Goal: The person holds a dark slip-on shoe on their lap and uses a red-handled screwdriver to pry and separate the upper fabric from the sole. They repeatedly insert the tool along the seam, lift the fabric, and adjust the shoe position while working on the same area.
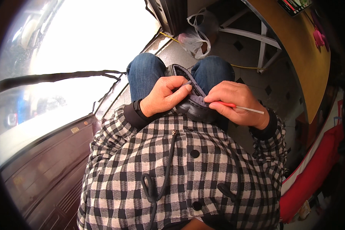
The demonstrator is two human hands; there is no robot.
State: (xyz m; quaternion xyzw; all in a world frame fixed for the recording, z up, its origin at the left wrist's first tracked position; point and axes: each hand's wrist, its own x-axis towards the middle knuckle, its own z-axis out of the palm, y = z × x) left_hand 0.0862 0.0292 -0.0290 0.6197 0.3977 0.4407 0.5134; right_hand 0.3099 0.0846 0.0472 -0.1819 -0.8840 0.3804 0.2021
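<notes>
A black shoe (197,109) with a grey fuzzy lining (198,99) rests on my lap, between my knees. My left hand (166,94) is closed at the left side of its opening, with thumb and forefinger pinching the lining's edge. On the other side, my right hand (235,101) is closed round a thin stick-like tool (249,110), red near the fingers and pale at the end that sticks out to the right. Its fingertips touch the lining at the heel-like near end. The tool's working tip is hidden by the fingers.
A plastic bag (195,42) lies on the tiled floor beyond my knees. White table legs (262,46) and a curved wooden tabletop (303,57) stand at the right, with a pink item (319,38) on top. Red cloth (314,172) is at the lower right; a bright glass door fills the left.
</notes>
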